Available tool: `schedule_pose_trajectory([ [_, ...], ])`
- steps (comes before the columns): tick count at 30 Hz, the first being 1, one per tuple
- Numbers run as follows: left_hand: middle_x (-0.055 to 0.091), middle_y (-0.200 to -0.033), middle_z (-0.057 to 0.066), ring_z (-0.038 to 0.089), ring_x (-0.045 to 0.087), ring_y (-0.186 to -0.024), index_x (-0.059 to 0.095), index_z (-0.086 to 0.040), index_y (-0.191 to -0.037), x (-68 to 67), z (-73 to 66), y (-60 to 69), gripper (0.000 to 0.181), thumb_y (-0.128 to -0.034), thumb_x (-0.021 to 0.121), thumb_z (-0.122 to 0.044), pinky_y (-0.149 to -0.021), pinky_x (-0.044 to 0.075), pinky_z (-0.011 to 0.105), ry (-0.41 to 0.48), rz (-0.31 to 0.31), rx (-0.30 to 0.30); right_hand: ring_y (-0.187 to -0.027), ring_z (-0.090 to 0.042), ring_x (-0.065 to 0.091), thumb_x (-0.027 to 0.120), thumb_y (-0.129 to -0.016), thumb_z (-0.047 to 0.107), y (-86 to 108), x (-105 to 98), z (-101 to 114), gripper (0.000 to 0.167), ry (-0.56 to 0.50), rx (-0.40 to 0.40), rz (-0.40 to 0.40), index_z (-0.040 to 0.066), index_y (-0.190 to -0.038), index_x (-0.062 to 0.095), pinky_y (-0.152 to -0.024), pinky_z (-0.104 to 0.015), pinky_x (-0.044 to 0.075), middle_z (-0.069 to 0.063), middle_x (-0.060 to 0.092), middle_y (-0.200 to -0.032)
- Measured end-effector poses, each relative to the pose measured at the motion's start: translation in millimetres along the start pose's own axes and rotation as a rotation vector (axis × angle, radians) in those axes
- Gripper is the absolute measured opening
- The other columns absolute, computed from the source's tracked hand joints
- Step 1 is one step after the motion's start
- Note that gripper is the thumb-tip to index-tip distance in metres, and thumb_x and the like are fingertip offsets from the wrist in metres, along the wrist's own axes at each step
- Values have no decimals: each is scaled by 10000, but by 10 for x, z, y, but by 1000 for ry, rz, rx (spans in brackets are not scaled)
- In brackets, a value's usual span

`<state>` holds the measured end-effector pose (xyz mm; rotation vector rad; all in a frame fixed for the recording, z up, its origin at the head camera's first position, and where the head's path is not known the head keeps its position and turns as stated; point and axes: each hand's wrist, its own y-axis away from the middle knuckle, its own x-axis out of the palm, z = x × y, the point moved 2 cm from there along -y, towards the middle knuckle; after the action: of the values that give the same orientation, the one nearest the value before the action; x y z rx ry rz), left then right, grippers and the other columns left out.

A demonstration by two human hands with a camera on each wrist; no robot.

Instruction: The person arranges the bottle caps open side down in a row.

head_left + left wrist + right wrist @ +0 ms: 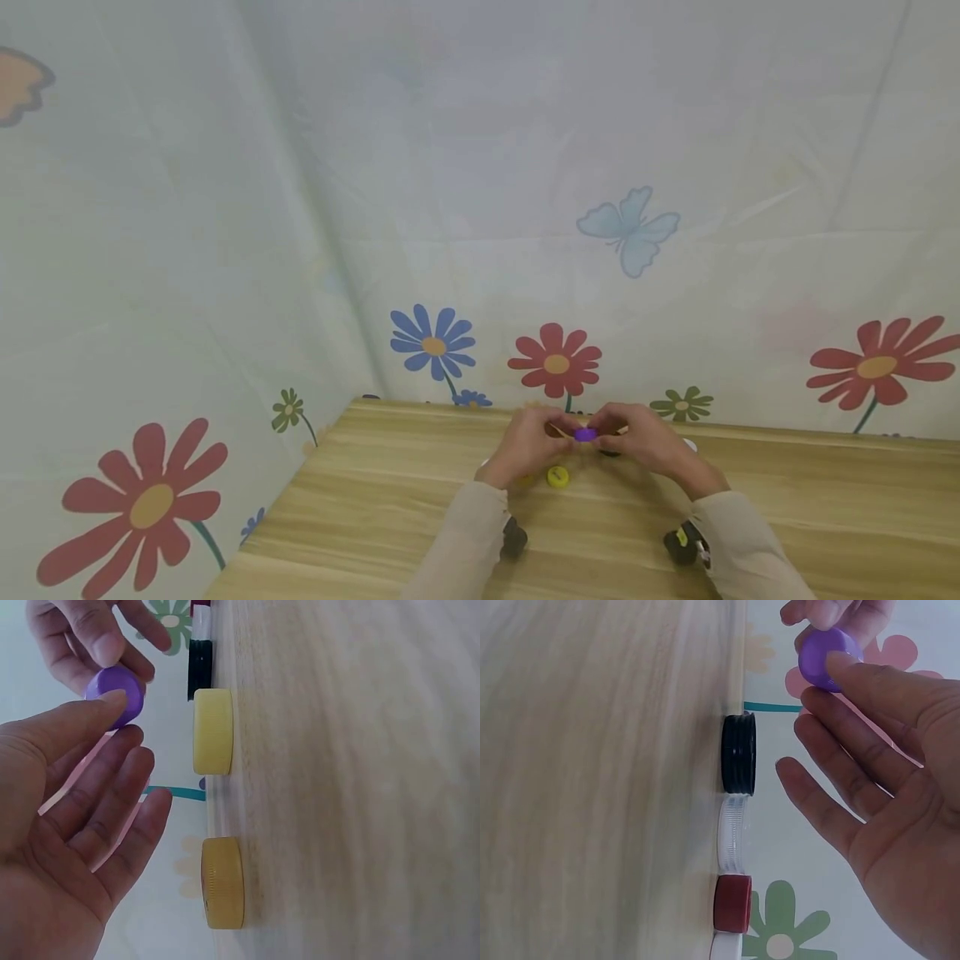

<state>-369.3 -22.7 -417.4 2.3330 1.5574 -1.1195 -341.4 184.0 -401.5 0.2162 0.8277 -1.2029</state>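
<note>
A small purple bottle cap [585, 434] is held up above the table between both hands. My left hand [528, 442] pinches it from the left, with the thumb tip across its face in the left wrist view and the other fingers spread loosely. From the other side my right hand [645, 442] pinches the same cap between thumb and forefinger. Below the left hand a yellow cap [214, 732] and a darker orange-yellow cap [223, 883] lie on the wood. Nearest under the right hand is a black cap [739, 754].
Beyond the black cap, a clear ribbed cap [733, 834], a dark red cap [733, 904] and a white cap [726, 948] form a row. The wooden table [360, 500] meets a flower-printed cloth [480, 167] at its back and left edges.
</note>
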Motion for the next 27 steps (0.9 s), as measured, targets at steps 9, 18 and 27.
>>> schedule_pose_trajectory([
  [9,732,-974,-135,92,670,-902,843,-166,-1049,12,6,11,131,-927,845,-119,-824,556,223,-9,16,-6,-983,-248,696,783,-953,74,31,13,-26,99,11,-38,-4,67,-1048,757,-932,-564,551,-5,756,-994],
  [18,711,-987,-152,94,644,-914,848,-197,-1061,11,1,20,150,-944,821,-107,-816,551,230,-19,45,-36,-963,-205,679,788,-953,89,64,25,-32,90,32,-38,4,83,-1041,772,-906,-487,556,18,756,-986],
  [27,759,-984,-90,65,646,-900,829,-188,-1082,15,-1,29,161,-952,805,-96,-840,550,237,11,60,-31,-939,-182,677,782,-963,123,77,23,-48,94,18,-45,18,75,-1043,772,-885,-425,556,29,753,-968],
])
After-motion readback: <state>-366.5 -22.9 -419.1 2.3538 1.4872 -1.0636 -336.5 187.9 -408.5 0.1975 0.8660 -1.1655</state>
